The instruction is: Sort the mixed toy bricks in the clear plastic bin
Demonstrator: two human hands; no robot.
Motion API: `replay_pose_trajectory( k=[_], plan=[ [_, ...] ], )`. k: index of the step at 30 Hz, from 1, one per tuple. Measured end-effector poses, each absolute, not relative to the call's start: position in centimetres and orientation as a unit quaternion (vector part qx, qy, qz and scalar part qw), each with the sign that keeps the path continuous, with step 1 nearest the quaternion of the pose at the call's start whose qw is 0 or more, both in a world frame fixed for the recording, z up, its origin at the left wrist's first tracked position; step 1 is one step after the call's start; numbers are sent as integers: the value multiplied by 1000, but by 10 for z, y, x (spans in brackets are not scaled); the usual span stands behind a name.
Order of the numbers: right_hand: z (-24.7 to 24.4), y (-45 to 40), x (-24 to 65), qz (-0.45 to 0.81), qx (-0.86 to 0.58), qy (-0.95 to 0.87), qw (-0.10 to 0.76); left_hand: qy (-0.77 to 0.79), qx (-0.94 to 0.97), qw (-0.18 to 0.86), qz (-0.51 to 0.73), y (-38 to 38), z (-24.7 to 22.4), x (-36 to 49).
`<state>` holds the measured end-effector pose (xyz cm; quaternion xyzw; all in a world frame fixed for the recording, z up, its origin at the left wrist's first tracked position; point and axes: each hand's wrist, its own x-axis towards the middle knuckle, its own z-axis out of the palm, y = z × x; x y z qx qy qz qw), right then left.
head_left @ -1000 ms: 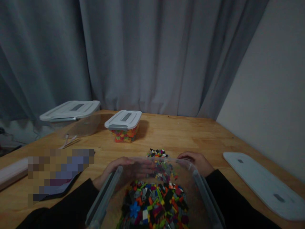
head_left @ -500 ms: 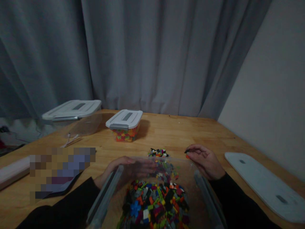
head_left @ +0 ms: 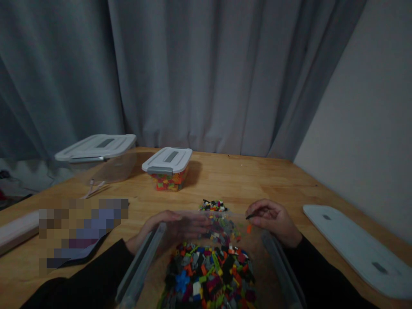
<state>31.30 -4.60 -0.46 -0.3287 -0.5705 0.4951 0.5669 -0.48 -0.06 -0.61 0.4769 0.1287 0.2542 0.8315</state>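
Over the clear plastic bin (head_left: 138, 266), a dark plastic piece (head_left: 249, 216) is pinched between the right hand's (head_left: 273, 221) fingers; the left hand (head_left: 174, 227) lies at the rim, fingers together, holding nothing visible. Most bricks (head_left: 206, 274) remain heaped inside; a small pile (head_left: 213, 206) lies at the far rim, and a lidded box (head_left: 168, 169) beyond is stocked.

**Tabletop passages and obstructions, one work area**

Passage: a broad strip of wooden tabletop (head_left: 244, 180) runs between the small lidded box of bricks (head_left: 169, 178) and the white panel (head_left: 350, 244). Obstructions: clear plastic bin (head_left: 280, 266), its side rims flanking both hands; left hand (head_left: 170, 227) over the bin; right hand (head_left: 273, 221), thin black brick (head_left: 249, 216) in its fingers; small brick heap (head_left: 213, 206) at the far rim. Leftward: blurred, unidentifiable object (head_left: 80, 231) just beside the bin; large clear lidded box (head_left: 96, 161) beyond. Limits: curtain (head_left: 199, 77), wall (head_left: 354, 107).
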Motion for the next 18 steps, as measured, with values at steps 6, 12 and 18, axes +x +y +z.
replay_pose_trajectory(
  k=[6,12,18],
  plan=[
    [-4,-50,313,506,-311,-575,563,127,466,836,260,1,-11,-5],
    [-5,-45,309,542,-321,-482,609,126,469,838,250,1,-9,-5],
    [-41,-18,311,460,-465,-569,499,126,481,830,254,4,-16,-5]
  ],
)
